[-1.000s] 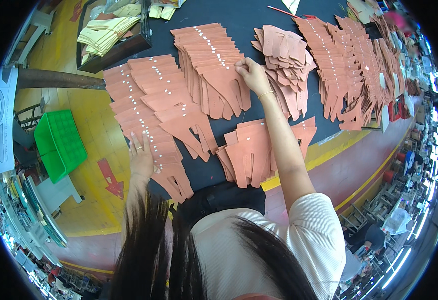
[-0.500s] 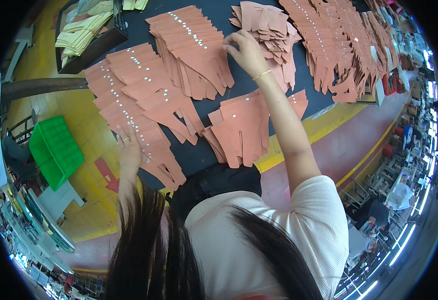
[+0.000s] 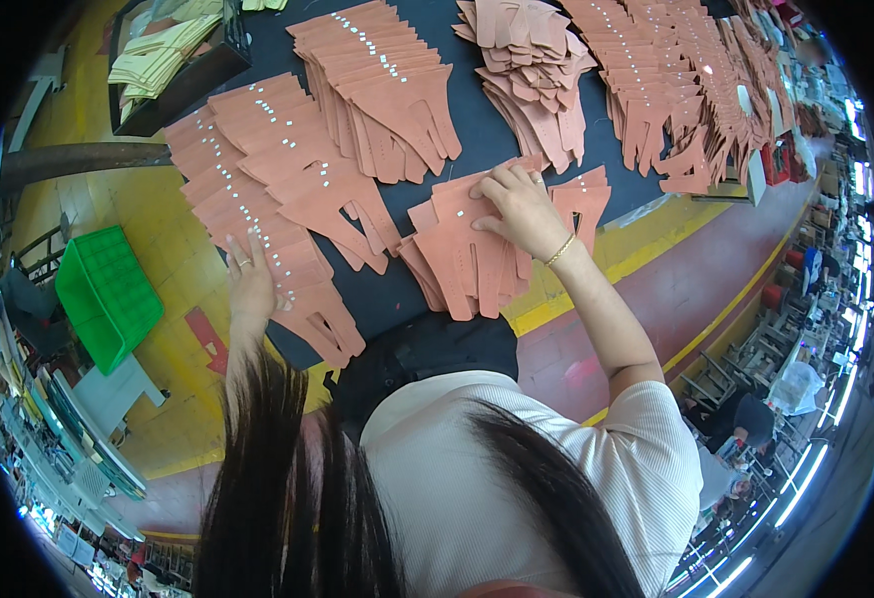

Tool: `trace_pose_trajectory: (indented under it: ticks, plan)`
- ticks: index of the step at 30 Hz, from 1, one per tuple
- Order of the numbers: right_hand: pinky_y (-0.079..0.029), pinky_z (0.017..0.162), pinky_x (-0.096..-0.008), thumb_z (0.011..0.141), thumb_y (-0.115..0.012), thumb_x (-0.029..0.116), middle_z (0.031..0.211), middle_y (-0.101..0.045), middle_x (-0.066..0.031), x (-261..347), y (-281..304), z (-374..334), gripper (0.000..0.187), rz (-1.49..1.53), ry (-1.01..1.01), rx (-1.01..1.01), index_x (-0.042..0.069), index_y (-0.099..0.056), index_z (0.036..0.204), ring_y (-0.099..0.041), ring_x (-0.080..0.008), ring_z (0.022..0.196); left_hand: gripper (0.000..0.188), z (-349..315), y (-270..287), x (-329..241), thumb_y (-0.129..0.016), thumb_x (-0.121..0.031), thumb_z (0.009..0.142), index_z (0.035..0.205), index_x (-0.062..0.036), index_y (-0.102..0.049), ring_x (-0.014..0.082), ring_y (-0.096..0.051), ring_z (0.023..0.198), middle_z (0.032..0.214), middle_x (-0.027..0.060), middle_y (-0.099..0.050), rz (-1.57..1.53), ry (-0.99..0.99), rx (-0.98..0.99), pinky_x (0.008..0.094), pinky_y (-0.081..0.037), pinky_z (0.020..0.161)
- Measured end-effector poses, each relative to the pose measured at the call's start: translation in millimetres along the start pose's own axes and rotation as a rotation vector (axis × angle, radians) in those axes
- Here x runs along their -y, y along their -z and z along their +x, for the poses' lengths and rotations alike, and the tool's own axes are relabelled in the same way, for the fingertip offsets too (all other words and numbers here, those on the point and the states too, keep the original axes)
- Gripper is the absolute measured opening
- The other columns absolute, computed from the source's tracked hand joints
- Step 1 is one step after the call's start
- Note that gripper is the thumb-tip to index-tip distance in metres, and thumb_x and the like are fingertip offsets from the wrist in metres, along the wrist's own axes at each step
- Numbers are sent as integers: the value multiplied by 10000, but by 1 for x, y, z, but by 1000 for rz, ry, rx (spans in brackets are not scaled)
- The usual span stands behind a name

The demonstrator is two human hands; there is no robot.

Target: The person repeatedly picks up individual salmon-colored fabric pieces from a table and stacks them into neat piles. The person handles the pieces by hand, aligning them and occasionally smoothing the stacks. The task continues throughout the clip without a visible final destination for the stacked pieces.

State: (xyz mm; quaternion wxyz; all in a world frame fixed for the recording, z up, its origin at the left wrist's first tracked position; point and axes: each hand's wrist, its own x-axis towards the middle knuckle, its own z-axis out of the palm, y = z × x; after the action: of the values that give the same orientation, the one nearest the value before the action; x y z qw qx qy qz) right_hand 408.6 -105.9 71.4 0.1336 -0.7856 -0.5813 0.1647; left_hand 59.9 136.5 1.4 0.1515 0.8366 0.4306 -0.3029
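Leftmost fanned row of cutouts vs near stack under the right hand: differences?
The leftmost row is fanned into a long overlapping line; the near stack, under the right hand, is bunched compactly. The leftmost row shows a long trail of white marks; the near stack shows one clearly. Both are salmon-coloured, slotted cutouts.

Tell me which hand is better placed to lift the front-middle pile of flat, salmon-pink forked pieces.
Probably the right hand: it is over that pile, while the left hand is farther off, at the leftmost overlapping row.
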Motion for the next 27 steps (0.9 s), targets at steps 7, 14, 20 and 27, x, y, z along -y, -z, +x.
trace_pose_trajectory:
  ticks: [7,14,20,27]
  plan:
    - [-434,858,-413,797,-742,194,1001,-582,-56,1,8,15,161,24,24,227,106,-631,872,-579,-258,1025,1515,1,-2,0,-981,-192,460,1583,-128,34,489,-235,1452,1612,309,23,34,9,-17,498,-347,1155]
    - [-495,733,-359,872,-704,137,845,-663,-114,-14,11,87,139,544,-44,157,24,-629,902,-645,-275,772,1526,2,-3,0,-988,-225,456,1584,-134,36,483,-237,1454,1613,306,32,31,20,3,495,-345,1157]
    - [-499,687,-377,852,-705,133,808,-675,-148,-15,13,109,149,466,12,227,14,-621,884,-655,-304,747,1526,1,-5,1,-984,-218,462,1584,-139,47,479,-222,1461,1614,301,43,18,17,-11,498,-333,1163]
    - [-504,686,-377,829,-708,90,808,-683,-136,-10,32,88,137,564,25,257,14,-611,889,-671,-292,746,1093,-11,28,-8,-881,-283,667,1536,-92,-246,426,-379,1382,1542,241,-293,148,-53,-89,488,-391,1086]
